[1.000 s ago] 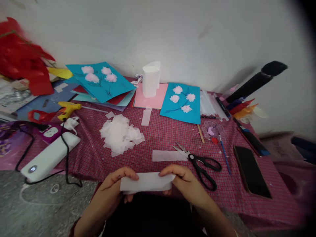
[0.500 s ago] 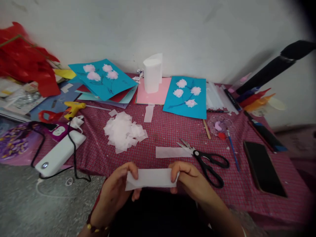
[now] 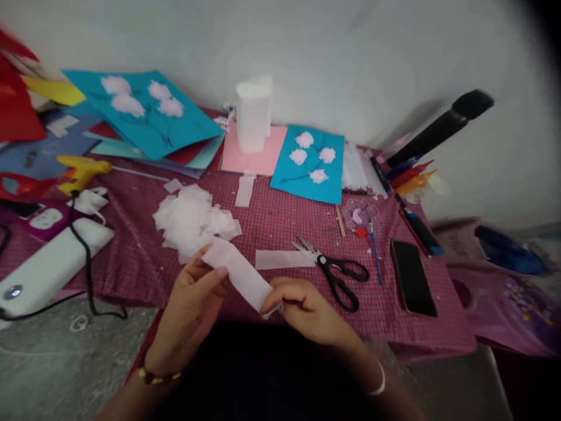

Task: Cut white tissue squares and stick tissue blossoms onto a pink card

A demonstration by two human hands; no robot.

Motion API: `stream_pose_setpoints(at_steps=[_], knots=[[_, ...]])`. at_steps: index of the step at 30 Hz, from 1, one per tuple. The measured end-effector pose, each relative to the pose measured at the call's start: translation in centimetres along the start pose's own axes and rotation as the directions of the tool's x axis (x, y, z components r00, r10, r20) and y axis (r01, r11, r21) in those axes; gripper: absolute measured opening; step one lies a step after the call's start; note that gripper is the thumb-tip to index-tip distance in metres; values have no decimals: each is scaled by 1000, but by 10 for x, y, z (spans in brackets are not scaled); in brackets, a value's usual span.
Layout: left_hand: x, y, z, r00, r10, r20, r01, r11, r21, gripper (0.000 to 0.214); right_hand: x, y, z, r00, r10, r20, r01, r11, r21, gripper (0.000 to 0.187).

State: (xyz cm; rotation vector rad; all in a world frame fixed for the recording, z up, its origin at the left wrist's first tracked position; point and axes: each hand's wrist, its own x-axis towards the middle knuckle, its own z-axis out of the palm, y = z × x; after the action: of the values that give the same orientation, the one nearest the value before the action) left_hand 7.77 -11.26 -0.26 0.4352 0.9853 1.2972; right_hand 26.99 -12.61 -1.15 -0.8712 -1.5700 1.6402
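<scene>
A white strip of tissue paper [image 3: 241, 273] is stretched at a slant between my two hands, over the table's near edge. My left hand [image 3: 197, 295] pinches its upper left end between thumb and fingers. At the lower right end, my right hand [image 3: 302, 307] grips it with curled fingers. Just beyond lies a second paper strip [image 3: 280, 259], flat on the checked cloth. Black-handled scissors [image 3: 335, 266] rest with their parted blades over that strip's right end. A heap of cut tissue pieces [image 3: 188, 219] lies beyond my left hand.
Two blue cards with paper blossoms [image 3: 309, 164] lie at the back, beside a white paper roll [image 3: 254, 117]. On the left are a yellow glue gun [image 3: 81, 172] and a white power bank [image 3: 56, 263] with cables. A phone [image 3: 412, 278] and paintbrush [image 3: 376, 251] lie right.
The strip has turned from level to slanting, its left end raised and its right end lowered. Both hands keep hold of it. My view has shifted to the right.
</scene>
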Motion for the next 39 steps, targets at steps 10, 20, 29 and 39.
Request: stream_pose_setpoints(at_steps=[10, 20, 29, 39], knots=[[-12, 14, -11, 1000, -9, 22, 8, 1000, 27, 25, -23, 8, -15, 990, 95, 108, -67, 968, -243, 36], [-27, 12, -5, 969, 27, 246, -139, 882, 450, 30, 7, -7, 13, 998, 4, -62, -11, 993, -120, 36], [-18, -11, -30, 931, -23, 363, -78, 963, 260, 44, 32, 5, 36, 961, 143, -237, -118, 986, 117, 14], [-10, -21, -8, 914, -195, 355, 8, 884, 467, 26, 37, -1, 35, 962, -58, -268, 36, 996, -85, 4]])
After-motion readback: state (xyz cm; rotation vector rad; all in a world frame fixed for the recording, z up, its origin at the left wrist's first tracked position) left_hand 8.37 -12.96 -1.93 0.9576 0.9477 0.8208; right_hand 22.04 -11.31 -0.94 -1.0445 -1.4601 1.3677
